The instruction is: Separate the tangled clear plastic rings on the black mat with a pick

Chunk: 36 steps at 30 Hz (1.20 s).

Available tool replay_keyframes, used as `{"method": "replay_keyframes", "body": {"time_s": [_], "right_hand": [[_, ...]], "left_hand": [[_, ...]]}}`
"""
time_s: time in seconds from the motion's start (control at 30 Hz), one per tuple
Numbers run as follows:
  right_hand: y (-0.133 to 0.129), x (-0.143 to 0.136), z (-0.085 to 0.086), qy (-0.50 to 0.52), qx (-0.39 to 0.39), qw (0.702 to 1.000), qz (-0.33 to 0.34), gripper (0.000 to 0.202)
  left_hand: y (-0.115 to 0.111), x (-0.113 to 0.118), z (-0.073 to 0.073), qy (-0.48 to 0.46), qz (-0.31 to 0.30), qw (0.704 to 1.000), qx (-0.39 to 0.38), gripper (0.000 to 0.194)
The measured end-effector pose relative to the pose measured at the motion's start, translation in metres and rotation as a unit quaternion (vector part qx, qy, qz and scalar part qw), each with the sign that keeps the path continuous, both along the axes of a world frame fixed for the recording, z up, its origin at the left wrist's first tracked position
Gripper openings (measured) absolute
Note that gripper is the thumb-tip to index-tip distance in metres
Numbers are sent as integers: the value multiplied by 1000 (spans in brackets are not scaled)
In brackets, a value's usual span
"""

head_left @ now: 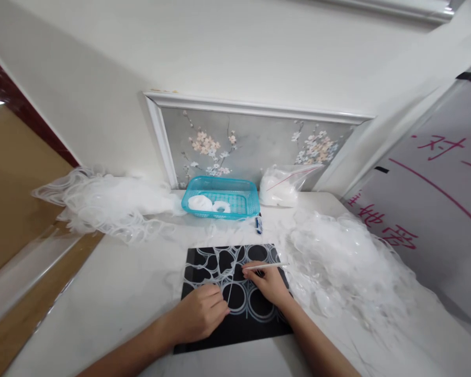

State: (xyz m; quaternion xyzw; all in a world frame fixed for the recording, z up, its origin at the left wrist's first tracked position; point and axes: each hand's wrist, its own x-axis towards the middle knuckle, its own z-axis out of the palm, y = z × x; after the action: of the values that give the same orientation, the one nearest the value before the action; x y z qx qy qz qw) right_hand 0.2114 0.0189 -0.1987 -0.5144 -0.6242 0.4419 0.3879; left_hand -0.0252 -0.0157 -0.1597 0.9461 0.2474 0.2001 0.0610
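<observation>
A black board [215, 337] lies on the table under both hands. Over it spreads a translucent whitish sheet [246, 310] of connected rings with round cut-outs. My left hand [204, 313] is closed at the board's lower left, thumb and finger pinched at the sheet; a thin white strand runs up from the fingertips. In my right hand [270, 283], on the board's right side, is a slim white pen-like tool [272, 265], its rear end pointing right. The tool's working tip is too small to make out near the fingers.
Behind the board stands a turquoise basket [249, 213] holding white round pieces [200, 202]. To its right sits a clear zip bag [278, 189] with white contents. A small blue object [258, 225] lies nearby. Tangled translucent scraps [349, 262] heap at right, another pile [110, 201] at left.
</observation>
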Motion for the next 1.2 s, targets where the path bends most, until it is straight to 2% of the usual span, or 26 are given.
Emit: {"method": "replay_keyframes", "body": {"time_s": [0.07, 0.13, 0.2, 0.3, 0.4, 0.53, 0.7, 0.97, 1.2], "right_hand": [[0, 0, 0, 1, 1, 1000, -2, 28], [0, 1, 1, -2, 5, 1000, 1, 28], [0, 1, 2, -6, 8, 1000, 4, 28], [0, 0, 2, -11, 3, 1000, 3, 27], [0, 1, 1, -9, -4, 1000, 5, 27], [0, 1, 0, -14, -5, 1000, 1, 30], [0, 2, 1, -16, 0, 1000, 8, 30], [-1, 3, 2, -16, -6, 1000, 10, 26], [-1, 2, 5, -13, -2, 1000, 16, 23]], "left_hand": [[-1, 0, -3, 29, 27, 999, 25, 32], [1, -3, -8, 34, 111, 993, 9, 31], [7, -7, -10, 40, 190, 980, -50, 32], [16, -14, -8, 37, 241, 956, -163, 36], [24, -19, -1, -10, 259, 931, -257, 35], [33, -24, 4, -114, 280, 894, -330, 30], [49, -36, -5, -263, 295, 806, -440, 27], [63, -44, -11, -309, 315, 753, -487, 21], [65, -47, -12, -350, 322, 729, -493, 22]]}}
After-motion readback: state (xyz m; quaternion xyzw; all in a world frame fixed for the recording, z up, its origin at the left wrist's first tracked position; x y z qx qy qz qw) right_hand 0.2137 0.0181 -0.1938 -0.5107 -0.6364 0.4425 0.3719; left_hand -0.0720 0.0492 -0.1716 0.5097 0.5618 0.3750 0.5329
